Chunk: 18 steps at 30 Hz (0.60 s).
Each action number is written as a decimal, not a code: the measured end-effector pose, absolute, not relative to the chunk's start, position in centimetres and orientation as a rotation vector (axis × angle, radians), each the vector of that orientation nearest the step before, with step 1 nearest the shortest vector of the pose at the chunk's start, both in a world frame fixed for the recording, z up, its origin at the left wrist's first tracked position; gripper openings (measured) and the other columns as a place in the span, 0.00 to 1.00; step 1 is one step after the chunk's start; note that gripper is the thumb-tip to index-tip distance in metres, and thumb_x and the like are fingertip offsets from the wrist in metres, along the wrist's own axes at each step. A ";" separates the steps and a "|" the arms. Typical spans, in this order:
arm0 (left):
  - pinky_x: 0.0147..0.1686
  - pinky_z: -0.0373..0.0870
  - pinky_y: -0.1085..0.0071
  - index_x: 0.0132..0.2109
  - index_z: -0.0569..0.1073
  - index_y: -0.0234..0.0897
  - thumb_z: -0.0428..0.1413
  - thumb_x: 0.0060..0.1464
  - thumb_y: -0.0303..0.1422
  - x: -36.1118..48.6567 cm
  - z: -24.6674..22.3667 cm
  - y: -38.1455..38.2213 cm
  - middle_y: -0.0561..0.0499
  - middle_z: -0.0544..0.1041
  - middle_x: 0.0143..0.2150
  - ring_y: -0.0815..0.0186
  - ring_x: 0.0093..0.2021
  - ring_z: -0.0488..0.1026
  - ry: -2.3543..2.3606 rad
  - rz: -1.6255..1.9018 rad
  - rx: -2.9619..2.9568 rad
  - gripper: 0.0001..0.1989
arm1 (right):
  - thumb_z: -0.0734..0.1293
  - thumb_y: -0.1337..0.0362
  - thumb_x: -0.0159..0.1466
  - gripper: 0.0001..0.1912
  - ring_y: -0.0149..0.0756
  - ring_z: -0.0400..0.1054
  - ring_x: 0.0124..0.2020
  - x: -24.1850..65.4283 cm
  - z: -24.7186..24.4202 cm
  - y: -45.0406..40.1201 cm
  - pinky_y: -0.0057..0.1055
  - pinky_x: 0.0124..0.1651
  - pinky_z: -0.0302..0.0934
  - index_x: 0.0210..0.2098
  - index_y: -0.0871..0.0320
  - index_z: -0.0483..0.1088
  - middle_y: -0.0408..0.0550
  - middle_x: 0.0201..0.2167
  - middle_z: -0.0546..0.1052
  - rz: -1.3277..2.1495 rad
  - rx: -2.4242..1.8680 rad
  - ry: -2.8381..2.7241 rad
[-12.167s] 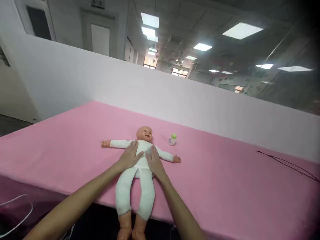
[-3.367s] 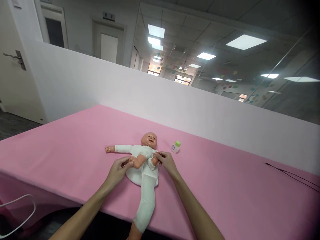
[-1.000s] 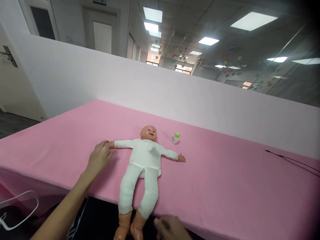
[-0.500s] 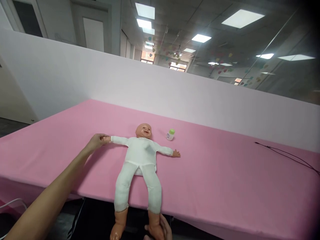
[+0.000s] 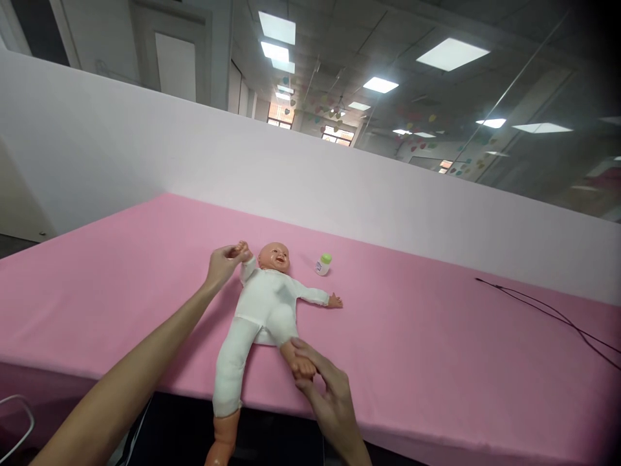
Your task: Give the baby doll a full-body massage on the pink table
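Note:
A baby doll [image 5: 266, 294] in a white cloth suit lies on its back on the pink-covered table [image 5: 412, 362]. My left hand [image 5: 226, 264] pinches the doll's hand on the left side, raised and bent beside its head. Around the foot of the doll's leg on the right, my right hand [image 5: 330, 388] is closed, and that leg is folded up towards the belly. The doll's other leg hangs straight over the table's front edge. Its other arm stretches out to the right, touched by neither hand.
A small bottle [image 5: 323, 265] with a green lid stands right of the doll's head. A thin black cable [image 5: 538, 304] lies at the table's right. Behind the table runs a white partition [image 5: 291, 175] with glass above. A white cord [image 5: 22, 414] shows at lower left.
My left hand has brought the doll's arm from stretched out sideways to bent up by the head. My right hand has lifted the doll's foot, folding the leg upward.

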<state>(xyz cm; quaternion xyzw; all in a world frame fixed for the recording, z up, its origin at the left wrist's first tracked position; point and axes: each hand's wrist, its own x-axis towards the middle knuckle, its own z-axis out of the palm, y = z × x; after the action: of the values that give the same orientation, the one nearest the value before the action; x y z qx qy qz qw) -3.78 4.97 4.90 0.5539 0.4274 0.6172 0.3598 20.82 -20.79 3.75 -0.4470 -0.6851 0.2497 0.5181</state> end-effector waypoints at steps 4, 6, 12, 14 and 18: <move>0.27 0.58 0.72 0.26 0.73 0.36 0.65 0.50 0.44 -0.6 3.8 3.5 0.56 0.70 0.23 0.68 0.26 0.66 1.086 1.324 1.707 0.17 | 0.70 0.63 0.68 0.20 0.46 0.75 0.58 18.9 4.4 -15.9 0.41 0.58 0.72 0.58 0.49 0.76 0.49 0.58 0.79 0.704 -1.142 -1.638; 0.26 0.57 0.72 0.26 0.74 0.36 0.65 0.50 0.44 0.1 2.9 2.9 0.55 0.72 0.23 0.67 0.26 0.67 1.136 1.232 1.794 0.17 | 0.70 0.62 0.67 0.19 0.47 0.75 0.58 18.0 3.8 -14.5 0.42 0.57 0.72 0.57 0.50 0.77 0.50 0.58 0.78 0.748 -1.133 -1.618; 0.30 0.65 0.70 0.29 0.76 0.35 0.65 0.49 0.43 -3.2 3.0 4.4 0.54 0.74 0.26 0.66 0.28 0.71 1.120 1.478 1.511 0.15 | 0.72 0.57 0.66 0.20 0.49 0.72 0.61 19.1 3.9 -18.0 0.44 0.63 0.68 0.57 0.50 0.78 0.52 0.58 0.78 0.815 -1.151 -1.472; 0.34 0.70 0.68 0.31 0.78 0.34 0.67 0.47 0.43 -5.6 2.9 5.3 0.52 0.76 0.28 0.64 0.31 0.74 1.163 1.586 1.309 0.15 | 0.72 0.54 0.66 0.20 0.50 0.72 0.61 20.4 3.6 -20.9 0.44 0.63 0.67 0.56 0.51 0.78 0.54 0.58 0.78 0.824 -1.190 -1.441; 0.41 0.76 0.63 0.35 0.80 0.32 0.70 0.45 0.38 -9.9 0.8 6.5 0.48 0.80 0.33 0.61 0.35 0.78 1.256 1.626 0.860 0.14 | 0.73 0.48 0.64 0.22 0.52 0.74 0.59 22.0 0.4 -26.3 0.42 0.61 0.69 0.53 0.50 0.80 0.55 0.56 0.80 0.843 -1.239 -1.368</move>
<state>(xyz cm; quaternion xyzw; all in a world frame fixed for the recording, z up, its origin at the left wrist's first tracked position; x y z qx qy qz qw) -9.87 6.52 0.79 0.3464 0.5059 0.6552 0.4414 22.04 -26.28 0.45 -0.5186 -0.5727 0.3528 0.5279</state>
